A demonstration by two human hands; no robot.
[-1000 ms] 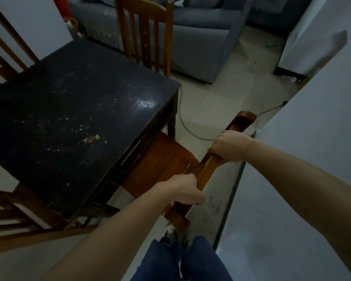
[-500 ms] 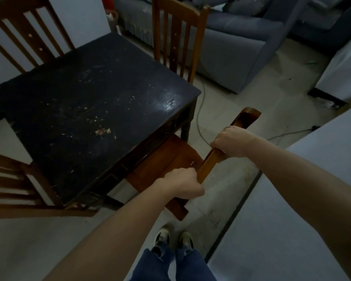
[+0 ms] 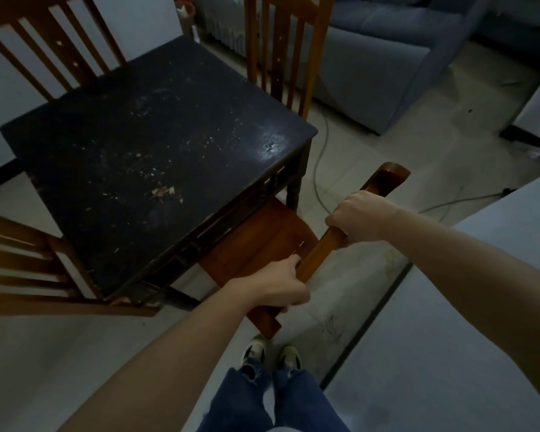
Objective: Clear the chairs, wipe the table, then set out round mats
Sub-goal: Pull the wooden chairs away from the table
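Note:
A brown wooden chair (image 3: 262, 241) stands at the near side of a black square table (image 3: 144, 157), its seat partly under the tabletop. Both my hands hold the chair's top rail. My left hand (image 3: 272, 286) grips the rail's near end and my right hand (image 3: 360, 218) grips it farther along. The tabletop is dusty, with pale crumbs and scraps scattered over it. No round mats are in view.
Other wooden chairs stand around the table: one at the left (image 3: 35, 269), one at the far left (image 3: 53, 48), one at the back (image 3: 281, 54). A blue sofa (image 3: 384, 63) lies behind. A cable (image 3: 321, 169) runs over the floor. A pale wall (image 3: 449, 307) is close on my right.
The view has pulled back from the table, so more of the far chairs shows. More of the chair's seat shows outside the table's edge. Both hands keep their grip on the rail.

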